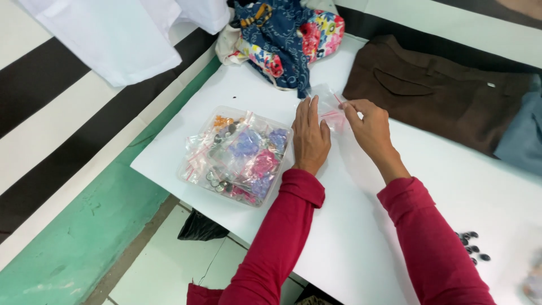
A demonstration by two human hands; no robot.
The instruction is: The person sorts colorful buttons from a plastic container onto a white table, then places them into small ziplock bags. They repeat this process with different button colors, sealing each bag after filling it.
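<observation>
Most of the frame is filled by our white table (395, 237), which runs from the upper middle down to the lower right. Next in size, a white garment (113, 34) lies spread over the striped surface at the upper left, and brown trousers (440, 93) lie folded on the table at the upper right, with a grey-blue cloth (522, 138) just beside them at the right edge. A bundle of blue floral fabric (288, 39) sits at the top centre. Left of centre stands a clear plastic tray (195, 169), packed with little bags of purple, pink, orange and metallic pieces. Our left hand (309, 135) lies just right of the tray, fingers stretched forward and pinching the near edge of a small clear zip bag (330, 107) with a red seal line. Our right hand (367, 127) grips the same bag from the other side between thumb and fingertips. The bag sits above the table at centre, just below the floral fabric. Smallest of all, a few dark buttons (471, 245) lie loose at the lower right.
</observation>
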